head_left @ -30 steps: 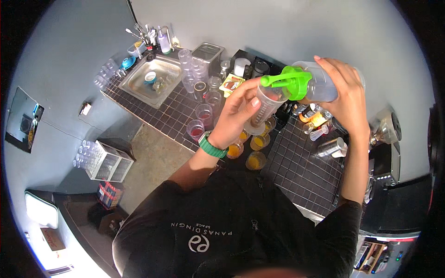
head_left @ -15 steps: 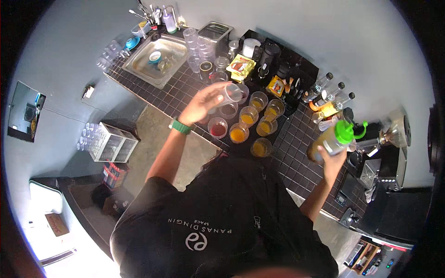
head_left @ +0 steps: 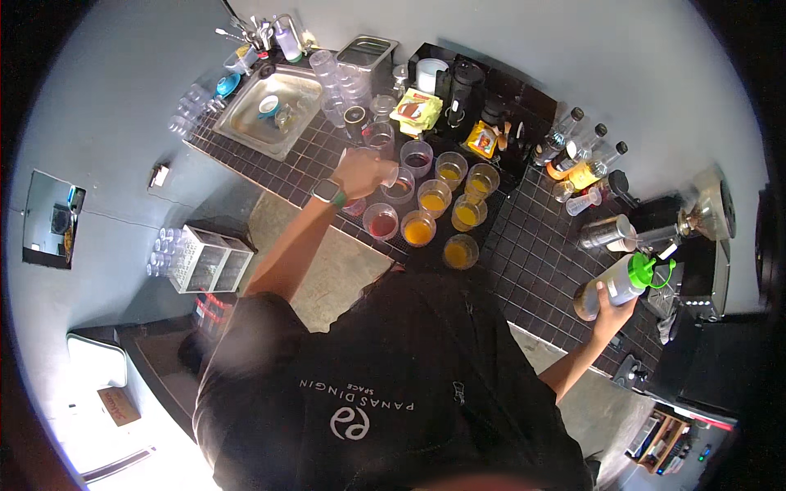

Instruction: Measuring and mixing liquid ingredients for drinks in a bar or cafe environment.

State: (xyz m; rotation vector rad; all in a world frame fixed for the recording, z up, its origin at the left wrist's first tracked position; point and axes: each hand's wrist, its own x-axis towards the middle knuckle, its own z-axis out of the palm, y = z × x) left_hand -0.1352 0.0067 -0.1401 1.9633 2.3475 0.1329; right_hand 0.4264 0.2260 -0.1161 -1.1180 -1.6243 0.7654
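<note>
Above the left side of the cup group, my left hand [head_left: 360, 173] is closed around a small clear cup [head_left: 391, 175], mostly hidden by my fingers and tipped toward a clear plastic cup [head_left: 399, 188] with some dark red liquid. Beside it stand a cup of red liquid [head_left: 381, 222] and a cup of dark purplish liquid [head_left: 416, 158]. Several cups of orange-yellow liquid [head_left: 434, 197] are grouped to the right. Out to the right, my right hand [head_left: 611, 314] grips a clear squeeze bottle [head_left: 598, 298] with a green cap, leaning over the tiled counter; brownish contents show near its base.
A steel sink [head_left: 282, 146] lies at the far left, beside stacked clear cups [head_left: 326, 74]. Yellow packets [head_left: 417, 110] and a black canister [head_left: 467, 82] stand behind the filled cups. Several glass bottles [head_left: 565, 135] line the wall, with a coffee machine [head_left: 708, 278] at right.
My left hand has lowered and tipped the small cup toward a cup on the counter. My right hand has moved the squeeze bottle right and nearer to me.
</note>
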